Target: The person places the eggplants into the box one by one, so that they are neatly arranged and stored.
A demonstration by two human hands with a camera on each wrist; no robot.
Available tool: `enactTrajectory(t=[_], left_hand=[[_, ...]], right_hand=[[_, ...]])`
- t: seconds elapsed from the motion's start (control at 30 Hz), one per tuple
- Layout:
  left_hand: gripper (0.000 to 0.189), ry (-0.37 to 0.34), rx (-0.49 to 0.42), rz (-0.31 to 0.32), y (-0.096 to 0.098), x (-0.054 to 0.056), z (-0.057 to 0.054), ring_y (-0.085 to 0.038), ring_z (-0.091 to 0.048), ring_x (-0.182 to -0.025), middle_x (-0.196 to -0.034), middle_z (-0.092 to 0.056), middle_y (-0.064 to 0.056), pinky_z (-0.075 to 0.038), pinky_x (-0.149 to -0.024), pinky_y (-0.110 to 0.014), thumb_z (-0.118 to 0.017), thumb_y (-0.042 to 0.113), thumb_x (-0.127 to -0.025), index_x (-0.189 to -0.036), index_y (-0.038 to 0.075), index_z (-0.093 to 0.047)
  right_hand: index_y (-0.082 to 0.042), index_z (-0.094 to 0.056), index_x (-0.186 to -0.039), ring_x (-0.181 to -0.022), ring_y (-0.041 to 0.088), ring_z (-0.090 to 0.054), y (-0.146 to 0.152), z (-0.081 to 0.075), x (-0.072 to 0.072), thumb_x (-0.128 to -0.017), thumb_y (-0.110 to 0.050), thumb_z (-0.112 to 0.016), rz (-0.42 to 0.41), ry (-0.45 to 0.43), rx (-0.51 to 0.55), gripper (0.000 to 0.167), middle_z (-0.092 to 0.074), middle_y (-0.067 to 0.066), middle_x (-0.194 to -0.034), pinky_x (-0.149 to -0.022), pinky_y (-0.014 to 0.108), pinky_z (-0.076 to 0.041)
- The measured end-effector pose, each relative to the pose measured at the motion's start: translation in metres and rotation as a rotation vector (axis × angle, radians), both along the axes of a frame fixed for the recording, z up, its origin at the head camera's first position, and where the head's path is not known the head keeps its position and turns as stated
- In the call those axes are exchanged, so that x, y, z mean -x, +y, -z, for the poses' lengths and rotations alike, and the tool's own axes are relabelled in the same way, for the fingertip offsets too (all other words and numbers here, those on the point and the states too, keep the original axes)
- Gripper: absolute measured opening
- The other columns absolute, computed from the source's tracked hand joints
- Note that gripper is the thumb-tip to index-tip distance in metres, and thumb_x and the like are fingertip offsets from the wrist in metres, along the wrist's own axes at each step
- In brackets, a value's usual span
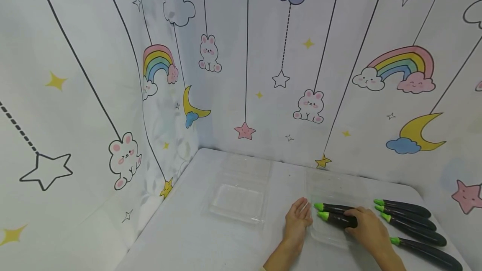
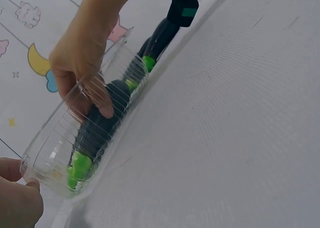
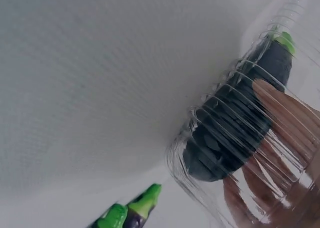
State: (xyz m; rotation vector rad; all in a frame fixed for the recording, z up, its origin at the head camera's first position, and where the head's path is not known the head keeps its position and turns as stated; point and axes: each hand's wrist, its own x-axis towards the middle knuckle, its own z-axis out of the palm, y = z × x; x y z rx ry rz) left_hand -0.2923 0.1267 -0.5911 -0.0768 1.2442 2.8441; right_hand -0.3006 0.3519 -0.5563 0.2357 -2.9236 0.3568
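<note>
A clear plastic container with two long dark eggplants in it stands in front of me. My right hand reaches into it and grips the nearer eggplant by its blunt end. Beside that lies the other eggplant, its green cap also pointing left. Through the clear wall in the right wrist view, my fingers show against the dark eggplant. My left hand rests at the container's left end, fingers extended. In the left wrist view its thumb and a finger touch the container's corner.
Several more eggplants lie on the table to the right of the container. Left of my hands stands a second clear container. Patterned white cloth walls enclose the back and left of the white table.
</note>
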Motion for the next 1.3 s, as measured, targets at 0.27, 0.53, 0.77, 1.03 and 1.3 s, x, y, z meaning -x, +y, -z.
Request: enactTrajectory(t=[0.27,0.53,0.77,1.03,1.3], left_hand=[[0.072,-0.003,0.005,0.001,0.000,0.000,0.000,-0.041,-0.048,-0.143,-0.149,-0.052,-0.022,-0.040,-0.119,-0.045,-0.049,-0.033,-0.077,-0.144,-0.005,-0.051],[0.074,0.010,0.002,0.005,0.000,0.000,0.002,-0.043,-0.046,-0.144,-0.150,-0.051,-0.024,-0.041,-0.119,-0.044,-0.049,-0.033,-0.076,-0.145,-0.007,-0.049],[0.074,-0.002,0.008,0.001,0.000,0.001,0.002,-0.041,-0.049,-0.142,-0.149,-0.052,-0.024,-0.043,-0.117,-0.044,-0.050,-0.033,-0.076,-0.144,-0.006,-0.050],[0.074,-0.008,0.005,0.000,0.000,0.000,0.002,-0.039,-0.051,-0.141,-0.148,-0.053,-0.023,-0.043,-0.117,-0.044,-0.050,-0.033,-0.076,-0.144,-0.007,-0.049],[0.072,0.000,0.017,0.006,-0.002,0.000,0.001,-0.039,-0.051,-0.141,-0.148,-0.053,-0.022,-0.044,-0.117,-0.042,-0.050,-0.032,-0.077,-0.144,-0.006,-0.050]], right_hand=[[-0.007,-0.077,-0.108,-0.106,0.051,-0.063,0.003,-0.005,-0.004,-0.065,-0.022,-0.097,0.017,-0.005,0.017,0.050,-0.070,0.023,-0.113,-0.086,0.066,-0.052],[-0.008,-0.077,-0.111,-0.107,0.049,-0.064,0.006,-0.014,-0.012,-0.070,-0.023,-0.096,0.015,0.032,0.042,0.047,-0.069,0.021,-0.117,-0.082,0.063,-0.055],[-0.007,-0.078,-0.110,-0.109,0.053,-0.061,0.006,-0.035,-0.021,-0.073,-0.023,-0.094,0.093,0.011,0.034,0.044,-0.068,0.025,-0.119,-0.081,0.067,-0.053],[-0.005,-0.077,-0.111,-0.111,0.059,-0.057,0.018,-0.044,-0.024,-0.078,-0.027,-0.091,0.138,0.012,0.025,0.042,-0.064,0.034,-0.125,-0.082,0.072,-0.050],[-0.001,-0.076,-0.113,-0.107,0.060,-0.057,0.035,-0.042,-0.026,-0.079,-0.026,-0.090,0.156,0.000,0.004,0.044,-0.061,0.038,-0.124,-0.080,0.073,-0.050]])
